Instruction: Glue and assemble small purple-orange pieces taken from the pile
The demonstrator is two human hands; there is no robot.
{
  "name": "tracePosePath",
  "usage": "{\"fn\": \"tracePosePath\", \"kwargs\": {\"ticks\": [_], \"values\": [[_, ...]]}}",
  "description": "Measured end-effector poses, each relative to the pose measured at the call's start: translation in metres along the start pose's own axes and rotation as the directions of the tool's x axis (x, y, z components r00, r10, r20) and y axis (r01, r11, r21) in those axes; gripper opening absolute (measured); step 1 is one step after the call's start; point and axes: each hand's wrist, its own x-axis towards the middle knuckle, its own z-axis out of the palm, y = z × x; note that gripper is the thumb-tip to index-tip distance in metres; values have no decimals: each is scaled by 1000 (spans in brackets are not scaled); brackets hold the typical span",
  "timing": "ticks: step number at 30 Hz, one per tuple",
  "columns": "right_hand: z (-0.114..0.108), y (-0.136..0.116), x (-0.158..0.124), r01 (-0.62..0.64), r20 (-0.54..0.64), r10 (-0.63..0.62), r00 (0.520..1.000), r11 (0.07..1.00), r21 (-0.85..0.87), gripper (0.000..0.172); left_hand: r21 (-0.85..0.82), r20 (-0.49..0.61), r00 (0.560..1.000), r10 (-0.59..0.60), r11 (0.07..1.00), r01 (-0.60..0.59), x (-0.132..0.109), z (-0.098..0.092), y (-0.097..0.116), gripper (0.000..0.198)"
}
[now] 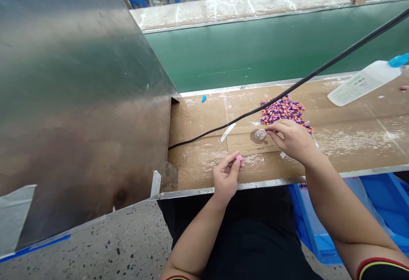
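Observation:
Between the thumb and fingers of my left hand (226, 175) is a small pink piece (239, 158), held above the front part of the cardboard-covered bench. My right hand (292, 138) is closed in a pinch beside a small clear cup (260, 134); whatever sits between its fingertips is too small to make out. The cup stands on a flat cardboard strip (238, 141), with a dark wet patch around it. Just behind my right hand lies a pile of small purple, orange and pink pieces (283, 110).
A black cable (306, 77) crosses above the bench. At the right lies a white bottle (364, 83) with a blue cap. A metal panel (86, 101) walls the left side. Behind runs a green conveyor belt (255, 45). Blue bins (322, 250) stand below the front edge.

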Motion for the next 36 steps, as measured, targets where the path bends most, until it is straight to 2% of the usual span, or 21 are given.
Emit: {"fn": "tracePosePath", "kwargs": {"ticks": [2,4,5,7,8,9,12,13,14,16,17,18,20,21,22,24,26,28,30,33,36], "values": [[-9,-5,-2,-35,-65,35,997,999,6,22,5,-10,1000,6,1000,-6,1,0,-1,41],[-16,-14,-6,-76,-237,80,968,997,27,16,12,-21,1000,19,1000,-19,2,0,-2,40],[-17,-18,-9,-104,-374,111,921,994,37,14,14,-27,999,21,1000,-20,2,0,-2,39],[-16,-27,-14,-150,-644,139,752,988,39,13,19,-44,999,7,1000,-6,2,0,-3,38],[-15,-31,-16,-144,-693,124,711,989,29,12,21,-49,999,-7,1000,8,2,0,-3,38],[-13,-35,-17,-123,-679,103,727,992,18,11,23,-50,998,-23,999,24,2,-1,-3,38],[-16,-42,-17,-69,-485,78,871,997,37,11,17,-39,998,-41,999,41,2,-1,-3,37],[-19,-44,-16,-81,-519,95,849,995,50,14,13,-32,999,-37,999,37,2,-2,-3,37],[-23,-46,-14,-101,-644,107,757,994,47,18,8,-29,999,-26,1000,26,2,-2,-3,36],[-29,-48,-11,-115,-860,79,504,993,24,22,-1,-22,1000,6,1000,-6,2,-2,-3,35],[-30,-48,-10,-100,-876,57,479,995,11,20,-8,-19,1000,19,1000,-19,3,-2,-3,35],[-30,-48,-10,-86,-835,52,548,996,5,17,-16,-23,999,28,999,-28,3,-2,-4,35],[-24,-50,-11,-109,-581,127,804,992,66,12,-30,-50,999,18,999,-20,3,-1,-5,39],[-19,-52,-14,-151,-442,193,876,980,130,11,-34,-72,997,4,999,-6,3,-1,-6,42],[-14,-56,-17,-196,-348,266,899,955,224,11,-35,-96,995,-10,999,7,3,-1,-7,45],[-2,-67,-24,-248,-214,400,891,826,507,16,-15,-133,991,-20,1000,18,3,0,-7,49],[10,-82,-31,-267,-13,434,901,577,772,26,38,-152,988,21,999,-16,2,1,-4,46],[21,-95,-38,-320,174,409,896,322,891,35,134,-150,981,127,985,-107,0,3,0,39],[31,-103,-44,-362,274,413,869,151,920,37,224,-120,965,235,953,-204,-2,5,4,34],[40,-107,-49,-357,316,450,835,8,934,38,235,-72,959,276,939,-252,-5,6,6,32],[44,-107,-50,-349,332,455,826,-49,936,38,173,-94,976,194,969,-176,-5,6,3,32]]}}
